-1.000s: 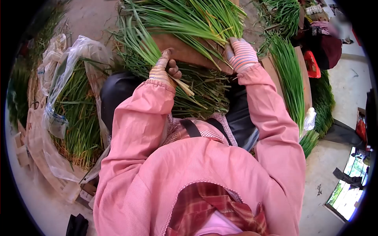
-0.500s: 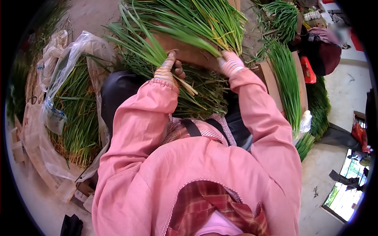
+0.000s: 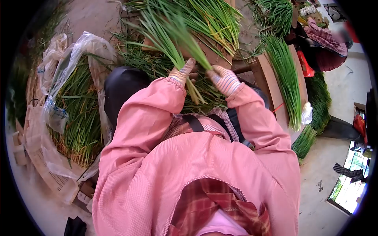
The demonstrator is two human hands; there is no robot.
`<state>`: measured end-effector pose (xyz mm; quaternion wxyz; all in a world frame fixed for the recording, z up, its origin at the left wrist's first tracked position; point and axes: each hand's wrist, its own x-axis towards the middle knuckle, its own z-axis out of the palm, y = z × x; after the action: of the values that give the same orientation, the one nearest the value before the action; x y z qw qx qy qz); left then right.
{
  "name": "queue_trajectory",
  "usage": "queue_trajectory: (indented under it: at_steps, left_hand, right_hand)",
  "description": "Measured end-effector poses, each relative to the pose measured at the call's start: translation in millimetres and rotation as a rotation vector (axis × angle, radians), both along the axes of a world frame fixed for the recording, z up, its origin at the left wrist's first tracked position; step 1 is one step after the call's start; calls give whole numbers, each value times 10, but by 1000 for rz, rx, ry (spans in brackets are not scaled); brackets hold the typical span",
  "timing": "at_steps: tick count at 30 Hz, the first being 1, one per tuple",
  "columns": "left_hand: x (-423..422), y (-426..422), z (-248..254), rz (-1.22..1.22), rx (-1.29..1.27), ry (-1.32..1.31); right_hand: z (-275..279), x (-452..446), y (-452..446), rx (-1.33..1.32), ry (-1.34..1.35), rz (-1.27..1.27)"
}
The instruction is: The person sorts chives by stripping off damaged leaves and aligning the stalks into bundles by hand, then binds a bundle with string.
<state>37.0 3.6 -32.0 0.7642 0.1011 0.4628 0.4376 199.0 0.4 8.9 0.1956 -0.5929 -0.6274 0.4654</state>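
My left hand [image 3: 183, 73], in a striped glove with bare fingertips, is closed around a bunch of Chinese chives [image 3: 167, 46]. The pale stem ends stick out below that fist. Close by on the right, my gloved right hand [image 3: 225, 80] grips a second bunch of chives [image 3: 197, 51] near its stem ends; its upper leaves are blurred by motion. Both bunches lean up and to the left, and their leaves overlap in the view. Beyond them, a pile of chives [image 3: 220, 23] lies on a brown board [image 3: 214, 51]. Loose leaves [image 3: 138, 59] are scattered beneath my hands.
To the left, a crate lined with clear plastic [image 3: 84, 43] holds many chives [image 3: 78, 114]. On the right, a neat bundle of chives [image 3: 284, 78] rests on cardboard [image 3: 267, 74]. A co-worker [image 3: 325, 43] bends over at the upper right, near a red bag [image 3: 305, 65].
My right hand has come down and left, bringing its bunch of chives beside the left one. My left hand has shifted slightly right and down, still gripping its bunch.
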Motion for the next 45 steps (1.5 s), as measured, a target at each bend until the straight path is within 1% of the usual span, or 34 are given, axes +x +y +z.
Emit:
queue_trajectory:
  at_steps: [2,4,5,6,7,8,9,10,11,12,13,14,15,16,19,21,22,24,25,26,28,29,31,32,34,35,36,38,40,41,42,43,44,45]
  left_hand:
    - [127,31,-127,47,82,-218]
    - [117,61,-113,118,-20,-264]
    - [82,97,-154,115,-1,-211]
    - [42,143,-180,115,18,-158]
    - [-39,198,-58,179,33,0]
    - [-229,328,-271,253,266,149]
    - [-403,480,20,458,45,67]
    - [-722,582,-103,399,358,-465]
    - [-632,614,34,520,296,-263]
    - [-503,651,216,634,235,-56]
    - [-401,637,302,601,186,-68]
    - [-332,577,349,568,133,-78]
    - [-305,512,336,511,144,-146]
    - [-336,441,239,383,406,-276]
    - [-326,420,163,392,291,-336]
    - [-367,447,87,330,215,-643]
    - [-387,453,79,336,212,-644]
    - [-421,457,128,265,443,-768]
    - [-435,446,274,239,547,-569]
    - [-471,456,261,204,740,-503]
    - [-460,378,428,386,840,-53]
    - [-462,372,480,399,841,-53]
    - [-487,336,547,584,498,-74]
    - [-553,363,476,578,405,-234]
    - [-682,473,205,489,394,-701]
    - [-701,454,154,494,402,-702]
    - [-675,410,232,553,355,-732]
    - [-662,393,284,606,310,-774]
    - [-684,412,279,591,362,-761]
    - [-626,424,296,614,365,-549]
    - [-550,417,319,596,277,-495]
    - [-485,414,275,554,202,-477]
    - [-421,398,191,502,124,-449]
    - [-358,371,117,428,56,-403]
  right_hand:
    - [-83,-147,-165,292,-211,255]
    - [-74,-276,-340,327,-328,341]
    - [7,-287,-374,302,-235,321]
    - [169,-276,-382,243,-316,374]
    - [230,-226,-394,212,-389,424]
    - [256,-155,-419,176,-459,472]
    - [219,-18,-445,222,-418,452]
    - [128,156,-458,269,-379,436]
    - [-57,336,-340,274,-391,299]
    - [20,414,-147,337,-439,215]
    - [72,486,57,473,-429,102]
    - [-57,644,309,573,-534,52]
    - [-57,691,447,600,-586,-27]
    - [-89,715,592,545,-721,-12]
    - [-258,721,754,449,-813,105]
    - [-249,702,863,419,-898,160]
    - [-209,683,900,412,-932,189]
    - [-99,632,975,385,-991,273]
    - [-65,620,993,364,-1050,351]
    - [-68,623,990,361,-1054,352]
    - [-71,611,1003,454,-1036,351]
    - [-81,602,1022,461,-1039,361]
    - [-80,585,1043,390,-1062,362]
    - [-64,577,1081,398,-1062,366]
    - [27,530,1195,186,-1035,278]
    - [85,576,1253,176,-930,159]
    - [1,733,1339,401,-801,108]
    - [29,983,1476,278,-317,-134]
    - [559,701,1038,58,229,-425]
    - [513,748,962,22,213,-462]
    - [329,800,847,13,154,-458]
    - [-57,963,823,-44,58,-355]
    - [22,810,586,-325,70,-290]
    - [22,721,432,-395,183,-319]
